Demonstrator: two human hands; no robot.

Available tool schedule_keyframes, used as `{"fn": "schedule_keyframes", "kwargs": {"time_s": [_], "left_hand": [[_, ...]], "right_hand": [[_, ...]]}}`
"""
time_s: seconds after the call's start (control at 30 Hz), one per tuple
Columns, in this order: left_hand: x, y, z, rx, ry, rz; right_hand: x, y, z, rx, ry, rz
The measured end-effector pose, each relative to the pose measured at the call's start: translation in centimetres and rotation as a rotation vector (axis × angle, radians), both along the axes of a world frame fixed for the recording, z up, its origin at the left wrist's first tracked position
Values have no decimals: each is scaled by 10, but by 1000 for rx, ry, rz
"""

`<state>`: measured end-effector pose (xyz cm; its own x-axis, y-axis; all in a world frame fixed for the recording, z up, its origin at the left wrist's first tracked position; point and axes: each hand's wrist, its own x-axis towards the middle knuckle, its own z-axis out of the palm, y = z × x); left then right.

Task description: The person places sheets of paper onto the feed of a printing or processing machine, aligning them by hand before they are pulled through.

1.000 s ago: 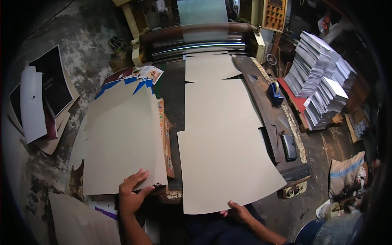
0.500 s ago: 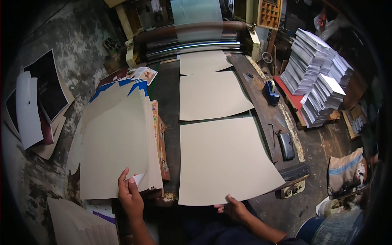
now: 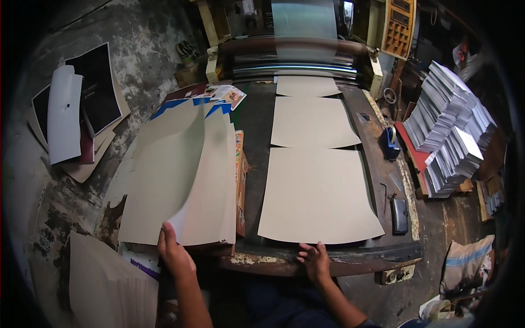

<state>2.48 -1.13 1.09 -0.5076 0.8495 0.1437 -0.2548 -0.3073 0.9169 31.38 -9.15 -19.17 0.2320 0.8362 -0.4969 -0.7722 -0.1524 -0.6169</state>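
My left hand (image 3: 176, 252) is closed on the near right corner of the top sheet of paper (image 3: 158, 180), the thumb over its edge. That sheet bows up from the pile (image 3: 219, 188), and its white underside shows. My right hand (image 3: 315, 263) is just off the near edge of a beige sheet on the machine table (image 3: 320, 197), its fingers apart and holding nothing. Beyond lie a middle sheet (image 3: 314, 121) and a far sheet (image 3: 306, 86) in line, the far one at the rollers (image 3: 295, 70). Clear film (image 3: 305, 30) hangs above the rollers.
A blue tape dispenser (image 3: 390, 143) and a dark case (image 3: 400, 216) lie along the table's right side. Stacks of white paper (image 3: 448, 120) stand farther right. More sheets (image 3: 109, 284) are at lower left, with dark prints (image 3: 101, 87) by the wall. A control panel (image 3: 397, 30) hangs upper right.
The nearest beige sheet has slid away from me toward the rollers, and my right hand has come off its edge. My left hand has lifted the top sheet's corner higher. The view has shifted.
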Motion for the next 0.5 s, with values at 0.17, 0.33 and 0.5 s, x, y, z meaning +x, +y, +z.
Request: {"fn": "schedule_keyframes", "kwargs": {"time_s": [0.17, 0.33, 0.5], "left_hand": [[20, -31, 11, 58, 795, -139], [21, -40, 16, 256, 963, -604], [27, -46, 25, 333, 1182, -813]], "right_hand": [[9, -6, 16, -61, 25, -46], [33, -5, 84, 417, 0, 244], [33, -18, 93, 152, -131, 140]]}}
